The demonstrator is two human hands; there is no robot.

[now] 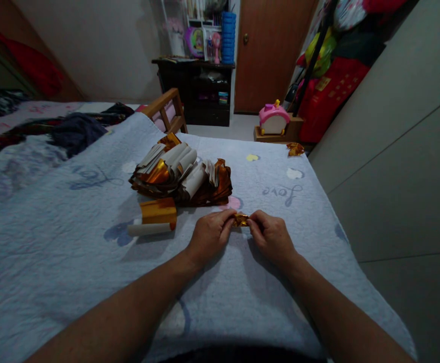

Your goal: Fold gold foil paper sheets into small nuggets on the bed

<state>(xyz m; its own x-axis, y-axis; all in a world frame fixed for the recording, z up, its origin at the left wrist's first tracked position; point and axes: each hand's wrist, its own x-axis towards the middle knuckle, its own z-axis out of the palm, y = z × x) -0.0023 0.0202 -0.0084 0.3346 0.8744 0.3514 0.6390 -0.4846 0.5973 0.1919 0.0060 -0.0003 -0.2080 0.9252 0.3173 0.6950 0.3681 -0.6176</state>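
Between my two hands is a small folded piece of gold foil paper (241,220), just above the light blue bedspread (250,292). My left hand (211,232) pinches its left end with thumb and fingers. The right end is gripped the same way by my right hand (272,234). Left of my left hand lies a loose gold sheet (158,210), its near edge curled to show a pale back. Behind it sits a heap of gold foil paper (182,171), many sheets curled. The inner fingers of both hands are partly hidden.
At the bed's far right corner rests a folded gold piece (295,149). Dark clothes (78,132) lie at the left. Beyond the bed stand a dark cabinet (193,96), a pink toy (274,119) and a wooden door (272,60). A pale wardrobe (401,151) borders the right side.
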